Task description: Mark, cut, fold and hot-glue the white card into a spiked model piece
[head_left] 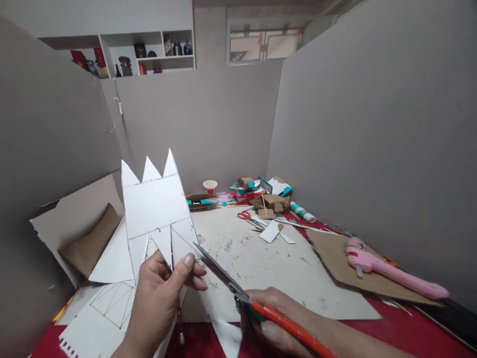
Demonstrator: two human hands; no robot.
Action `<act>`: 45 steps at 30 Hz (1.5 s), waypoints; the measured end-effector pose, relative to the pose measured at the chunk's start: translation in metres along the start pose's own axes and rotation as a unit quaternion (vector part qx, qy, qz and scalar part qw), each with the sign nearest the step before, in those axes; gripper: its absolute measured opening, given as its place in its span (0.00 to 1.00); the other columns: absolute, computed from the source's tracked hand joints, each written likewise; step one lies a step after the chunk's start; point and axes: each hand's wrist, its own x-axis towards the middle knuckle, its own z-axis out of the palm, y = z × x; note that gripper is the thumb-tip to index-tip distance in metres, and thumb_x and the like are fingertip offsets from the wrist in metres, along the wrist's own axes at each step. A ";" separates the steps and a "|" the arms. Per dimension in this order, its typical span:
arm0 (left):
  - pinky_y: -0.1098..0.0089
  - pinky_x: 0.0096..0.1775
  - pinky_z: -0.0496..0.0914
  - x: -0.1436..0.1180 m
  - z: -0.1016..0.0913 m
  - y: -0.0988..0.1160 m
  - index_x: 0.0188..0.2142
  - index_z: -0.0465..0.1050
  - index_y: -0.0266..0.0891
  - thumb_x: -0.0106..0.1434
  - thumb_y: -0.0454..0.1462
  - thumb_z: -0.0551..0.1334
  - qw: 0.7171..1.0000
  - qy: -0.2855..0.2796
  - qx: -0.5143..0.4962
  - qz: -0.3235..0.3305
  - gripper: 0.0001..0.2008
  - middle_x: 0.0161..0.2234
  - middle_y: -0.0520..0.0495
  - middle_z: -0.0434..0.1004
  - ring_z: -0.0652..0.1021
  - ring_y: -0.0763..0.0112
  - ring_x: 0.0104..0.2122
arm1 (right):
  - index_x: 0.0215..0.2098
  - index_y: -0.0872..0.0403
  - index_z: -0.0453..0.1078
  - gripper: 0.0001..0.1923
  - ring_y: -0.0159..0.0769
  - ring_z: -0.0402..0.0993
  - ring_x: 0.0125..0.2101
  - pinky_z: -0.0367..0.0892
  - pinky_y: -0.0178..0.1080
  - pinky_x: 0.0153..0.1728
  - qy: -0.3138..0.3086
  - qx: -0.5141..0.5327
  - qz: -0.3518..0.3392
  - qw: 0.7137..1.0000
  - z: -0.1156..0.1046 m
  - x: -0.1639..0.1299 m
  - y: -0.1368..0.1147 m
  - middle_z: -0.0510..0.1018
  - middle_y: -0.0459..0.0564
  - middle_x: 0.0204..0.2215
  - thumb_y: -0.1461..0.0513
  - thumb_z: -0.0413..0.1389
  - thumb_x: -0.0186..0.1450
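Gripping orange-handled scissors [238,291], the right hand [276,318] was closed round the handles, blades parted at the edge of a white spiked card cutout [154,209]. The left hand [160,293] pinched that cutout by its lower edge, upright above the desk [261,263]. Further right lay a pink glue gun [391,273] on cardboard [335,261]; beyond, red scissors [248,217] and a paper cup [209,187].

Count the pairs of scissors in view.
2. One pair, the orange-handled scissors, is in the right hand, blades at the white card. The red-handled scissors lie on the table, far side.
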 end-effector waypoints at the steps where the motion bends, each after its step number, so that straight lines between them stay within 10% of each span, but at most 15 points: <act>1: 0.71 0.31 0.75 0.000 0.000 0.000 0.28 0.75 0.38 0.57 0.44 0.69 1.000 -0.001 0.003 0.001 0.12 0.25 0.48 0.82 0.80 0.70 0.22 | 0.32 0.53 0.56 0.25 0.31 0.51 0.26 0.54 0.34 0.27 0.000 -0.004 0.005 1.000 0.000 0.000 -0.001 0.57 0.44 0.27 0.41 0.41 0.68; 45: 0.75 0.29 0.74 -0.005 0.001 0.002 0.29 0.75 0.37 0.60 0.44 0.67 0.999 -0.033 -0.012 -0.007 0.12 0.25 0.48 0.81 0.79 0.73 0.23 | 0.27 0.54 0.55 0.26 0.27 0.47 0.22 0.48 0.32 0.21 0.031 0.044 0.028 0.998 0.005 -0.003 0.012 0.54 0.41 0.21 0.41 0.46 0.67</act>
